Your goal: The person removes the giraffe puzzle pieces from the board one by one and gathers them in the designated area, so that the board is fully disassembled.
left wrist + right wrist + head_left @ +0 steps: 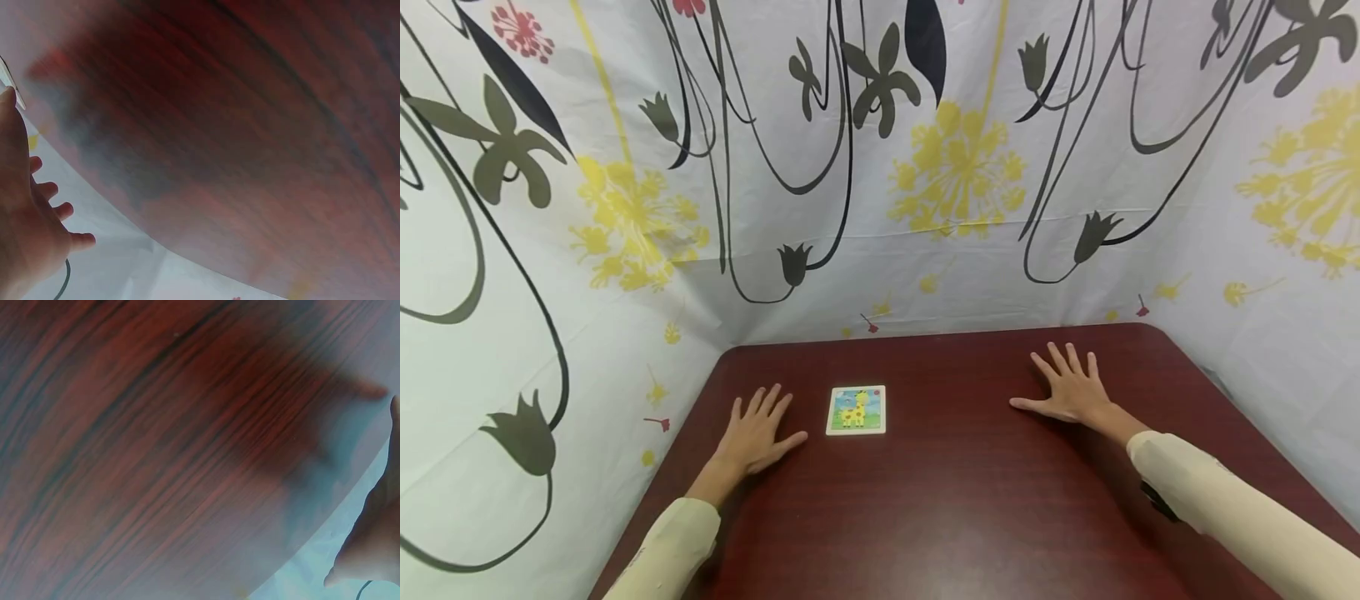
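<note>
A square giraffe picture puzzle [856, 410] with a pale border lies flat on the dark red table [925, 500], left of its middle. Just left of it, my left hand [755, 433] is spread with straight fingers, the thumb pointing toward the puzzle's edge. My right hand [1067, 390] is spread wide over the right part of the table, well apart from the puzzle. Both hands hold nothing. In the left wrist view, the left hand [25, 212] shows at the left edge, its thumb near the puzzle's pale edge [11, 84]. The right wrist view catches part of the right hand [375, 531].
A white cloth [880, 208] with grey, yellow and red plant prints hangs behind the table and along both sides. Long pale sleeves [1240, 500] cover both forearms. A small dark object [1160, 502] sits under the right sleeve.
</note>
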`<state>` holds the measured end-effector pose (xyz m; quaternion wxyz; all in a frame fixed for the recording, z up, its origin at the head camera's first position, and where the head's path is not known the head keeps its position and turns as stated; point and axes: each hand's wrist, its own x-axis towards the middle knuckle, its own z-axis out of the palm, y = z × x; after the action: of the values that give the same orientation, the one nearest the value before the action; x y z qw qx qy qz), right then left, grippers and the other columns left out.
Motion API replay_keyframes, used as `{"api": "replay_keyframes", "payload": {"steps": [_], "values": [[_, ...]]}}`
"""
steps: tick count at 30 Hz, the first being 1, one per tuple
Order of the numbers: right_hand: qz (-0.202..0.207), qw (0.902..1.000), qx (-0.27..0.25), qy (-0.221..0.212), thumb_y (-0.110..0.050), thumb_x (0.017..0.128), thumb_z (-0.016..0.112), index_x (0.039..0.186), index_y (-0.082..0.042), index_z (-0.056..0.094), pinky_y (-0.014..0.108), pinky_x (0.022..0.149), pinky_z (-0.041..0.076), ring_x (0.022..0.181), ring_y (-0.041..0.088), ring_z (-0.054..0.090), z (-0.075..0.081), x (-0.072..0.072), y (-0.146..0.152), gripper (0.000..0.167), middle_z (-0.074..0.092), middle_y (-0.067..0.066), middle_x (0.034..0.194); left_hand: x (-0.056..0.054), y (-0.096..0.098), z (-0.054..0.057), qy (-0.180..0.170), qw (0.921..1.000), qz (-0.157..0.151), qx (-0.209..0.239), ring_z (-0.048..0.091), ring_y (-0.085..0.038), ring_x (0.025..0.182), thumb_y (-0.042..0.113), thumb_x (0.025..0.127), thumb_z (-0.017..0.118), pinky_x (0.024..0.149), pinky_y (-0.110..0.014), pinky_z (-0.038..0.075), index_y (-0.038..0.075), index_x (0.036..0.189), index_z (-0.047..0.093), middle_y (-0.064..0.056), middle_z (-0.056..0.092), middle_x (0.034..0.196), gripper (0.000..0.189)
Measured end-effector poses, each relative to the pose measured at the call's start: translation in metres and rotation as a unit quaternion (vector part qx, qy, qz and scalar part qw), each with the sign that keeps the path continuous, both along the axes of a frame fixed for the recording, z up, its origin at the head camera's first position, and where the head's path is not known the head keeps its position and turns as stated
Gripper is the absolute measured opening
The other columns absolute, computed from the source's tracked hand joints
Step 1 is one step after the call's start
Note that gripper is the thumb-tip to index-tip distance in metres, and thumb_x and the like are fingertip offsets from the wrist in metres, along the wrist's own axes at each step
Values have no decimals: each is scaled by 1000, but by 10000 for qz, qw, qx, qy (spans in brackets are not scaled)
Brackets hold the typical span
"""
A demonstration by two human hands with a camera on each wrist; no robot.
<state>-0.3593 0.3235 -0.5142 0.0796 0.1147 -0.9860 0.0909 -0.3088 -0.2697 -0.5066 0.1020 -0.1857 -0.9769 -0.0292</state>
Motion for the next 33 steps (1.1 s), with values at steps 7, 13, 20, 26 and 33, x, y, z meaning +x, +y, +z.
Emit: {"api": "replay_keyframes", "payload": {"steps": [7, 13, 20, 26, 33], "values": [[-26, 9999, 149, 60, -86, 79, 61, 161, -9, 35, 73, 116, -8, 152, 55, 10, -6, -7, 2, 115, 20, 29, 167, -2, 11, 3, -111, 9999, -71, 2, 29, -45, 151, 68, 97, 56, 116, -73, 19, 9, 158, 43, -18, 33, 166, 85], [32, 9998, 159, 63, -87, 80, 59, 162, -10, 33, 73, 117, -6, 153, 55, 8, -4, -10, -6, 116, 18, 28, 168, -4, 16, 3, -185, 9998, -74, -77, 29, -44, 151, 69, 98, 52, 116, -73, 20, 9, 159, 42, -19, 33, 166, 86], [101, 9997, 149, -145, -88, 81, 56, 164, -10, 29, 72, 117, -7, 154, 53, 2, 3, -7, -21, 117, 14, 27, 169, -7, 20, 4, -216, 9997, -122, -20, 29, -44, 151, 68, 99, 53, 116, -73, 19, 9, 159, 41, -18, 32, 166, 85], [193, 9998, 55, -71, -86, 82, 58, 163, -10, 32, 72, 117, -4, 154, 53, 5, 2, -4, -33, 114, 17, 27, 169, -9, 25, 6, -261, 9994, -221, -7, 31, -44, 151, 65, 99, 55, 116, -73, 20, 11, 159, 43, -18, 34, 165, 82], [201, 9996, 85, -175, -84, 83, 58, 163, -11, 31, 71, 118, -4, 155, 52, 5, 4, -3, -41, 111, 16, 26, 169, -10, 37, 10, -470, 9982, -355, 96, 31, -44, 151, 60, 101, 57, 116, -73, 20, 10, 159, 41, -18, 35, 165, 78]]}}
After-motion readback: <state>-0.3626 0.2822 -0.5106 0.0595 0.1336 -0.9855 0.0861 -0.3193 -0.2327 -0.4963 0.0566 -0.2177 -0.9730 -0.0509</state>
